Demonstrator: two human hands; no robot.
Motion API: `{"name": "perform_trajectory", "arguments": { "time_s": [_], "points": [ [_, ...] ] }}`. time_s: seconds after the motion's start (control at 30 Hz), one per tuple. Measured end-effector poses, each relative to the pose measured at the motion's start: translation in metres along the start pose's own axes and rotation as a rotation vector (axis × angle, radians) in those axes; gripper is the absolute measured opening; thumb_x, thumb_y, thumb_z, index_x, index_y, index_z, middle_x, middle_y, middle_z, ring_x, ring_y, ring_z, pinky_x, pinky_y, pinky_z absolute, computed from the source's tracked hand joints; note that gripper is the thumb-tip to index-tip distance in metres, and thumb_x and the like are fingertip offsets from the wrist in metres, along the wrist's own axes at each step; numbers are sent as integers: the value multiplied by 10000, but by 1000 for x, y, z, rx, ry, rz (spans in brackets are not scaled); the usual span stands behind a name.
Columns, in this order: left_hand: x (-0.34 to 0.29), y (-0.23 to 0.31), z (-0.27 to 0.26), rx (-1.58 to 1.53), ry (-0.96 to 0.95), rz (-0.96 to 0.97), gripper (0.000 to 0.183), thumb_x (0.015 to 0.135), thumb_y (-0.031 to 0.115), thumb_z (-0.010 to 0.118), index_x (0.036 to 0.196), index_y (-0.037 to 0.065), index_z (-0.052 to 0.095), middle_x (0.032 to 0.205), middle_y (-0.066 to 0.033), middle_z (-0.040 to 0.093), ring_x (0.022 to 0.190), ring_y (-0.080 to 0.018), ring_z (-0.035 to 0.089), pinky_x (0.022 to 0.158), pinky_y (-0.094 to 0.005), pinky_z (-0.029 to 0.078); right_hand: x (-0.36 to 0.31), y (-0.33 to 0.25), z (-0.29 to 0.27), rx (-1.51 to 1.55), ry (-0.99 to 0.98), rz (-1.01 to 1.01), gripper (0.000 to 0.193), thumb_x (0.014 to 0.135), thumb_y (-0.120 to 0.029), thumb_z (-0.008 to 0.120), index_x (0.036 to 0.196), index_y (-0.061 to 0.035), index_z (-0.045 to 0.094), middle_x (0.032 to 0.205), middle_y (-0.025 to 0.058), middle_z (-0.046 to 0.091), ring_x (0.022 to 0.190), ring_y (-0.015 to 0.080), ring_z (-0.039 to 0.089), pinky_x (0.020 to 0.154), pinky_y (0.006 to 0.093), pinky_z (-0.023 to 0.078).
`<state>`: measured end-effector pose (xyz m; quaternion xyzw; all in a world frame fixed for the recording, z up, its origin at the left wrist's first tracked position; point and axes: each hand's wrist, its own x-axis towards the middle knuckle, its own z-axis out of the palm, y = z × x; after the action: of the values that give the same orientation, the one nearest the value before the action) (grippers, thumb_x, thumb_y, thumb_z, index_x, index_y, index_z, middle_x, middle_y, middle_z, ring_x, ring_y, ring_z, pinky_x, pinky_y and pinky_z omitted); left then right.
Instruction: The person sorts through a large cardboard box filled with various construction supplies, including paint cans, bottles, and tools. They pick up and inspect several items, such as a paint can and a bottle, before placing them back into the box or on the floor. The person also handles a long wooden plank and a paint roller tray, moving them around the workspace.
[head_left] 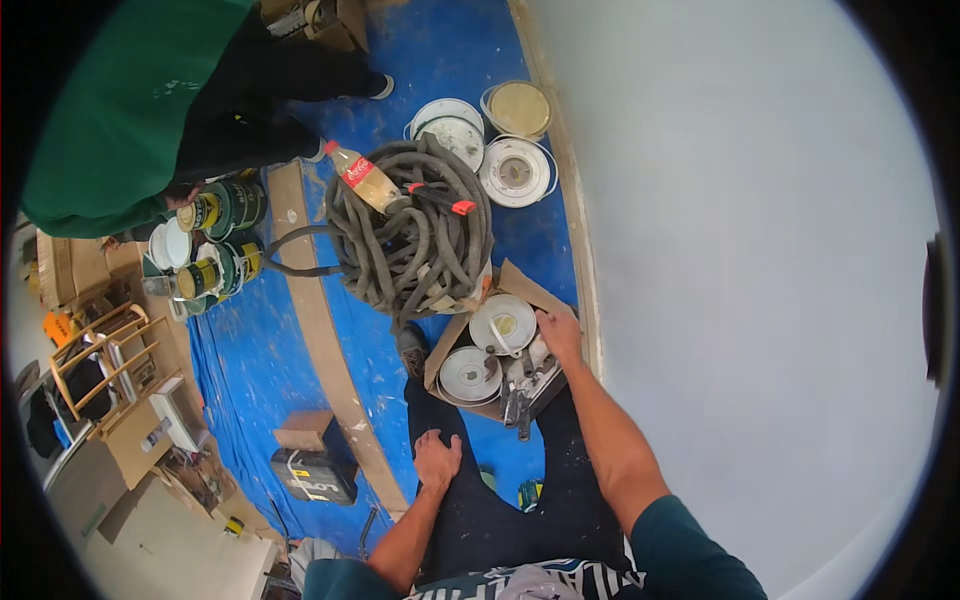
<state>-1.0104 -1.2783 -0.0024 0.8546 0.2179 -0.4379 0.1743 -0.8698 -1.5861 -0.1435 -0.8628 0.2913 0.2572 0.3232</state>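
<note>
My left hand (pixel 437 459) lies on my left thigh, its fingers spread and holding nothing. Over a cardboard box (pixel 521 274) in front of my knees, my right hand (pixel 559 335) is closed with its fingers curled down. What those fingers grip is hidden beneath them. Right beside them in the box is a white round tin (pixel 503 325) with a wire handle. A second white tin (pixel 470 374) stands nearer my left knee. Several dark-handled tools (pixel 518 400) lean out of the box's near corner, below my right hand.
A big coil of grey hose (pixel 415 240) carries a plastic bottle (pixel 362 176). Behind it stand white buckets (pixel 517 171). A person in green (pixel 130 120) bends over tins (pixel 240 205) at left. A black case (pixel 313 476) lies on the blue sheet; a pale wall (pixel 740 250) rises at right.
</note>
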Motion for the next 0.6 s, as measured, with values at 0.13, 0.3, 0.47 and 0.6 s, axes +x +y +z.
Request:
{"name": "perform_trajectory", "arguments": {
  "time_s": [0.13, 0.3, 0.47, 0.6],
  "points": [
    [-14, -1, 34, 5, 109, -65, 441, 858, 362, 623, 1119, 8, 659, 1272, -169, 600, 1246, -360, 502, 1033, -446, 441, 79, -45, -27, 23, -121, -62, 309, 836, -327, 701, 897, -24, 687, 871, 217, 700, 882, 388, 678, 804, 444, 513],
    [-13, 28, 38, 11, 107, -161, 390, 851, 349, 630, 1081, 36, 667, 1237, -139, 592, 1217, -344, 508, 996, -456, 462, 179, -39, -38, 108, -82, -82, 680, 772, -273, 810, 1308, 20, 511, 1151, 204, 675, 1089, 347, 647, 952, 412, 497],
    [-9, 30, 40, -17, 119, -178, 362, 848, 327, 634, 1065, 38, 664, 1240, -143, 587, 1214, -351, 508, 984, -467, 466, 263, -57, -41, 182, 121, -84, 998, 695, -352, 884, 1410, 115, 367, 1426, 293, 472, 1348, 357, 460, 1114, 409, 372],
    [-7, 28, 42, -26, 139, -178, 352, 849, 318, 635, 1056, 35, 657, 1241, -148, 585, 1214, -354, 506, 986, -467, 463, 304, -78, -32, 360, 188, -146, 841, 704, -322, 885, 1308, 82, 463, 1200, 211, 610, 1100, 282, 603, 942, 373, 473]
  ]
}}
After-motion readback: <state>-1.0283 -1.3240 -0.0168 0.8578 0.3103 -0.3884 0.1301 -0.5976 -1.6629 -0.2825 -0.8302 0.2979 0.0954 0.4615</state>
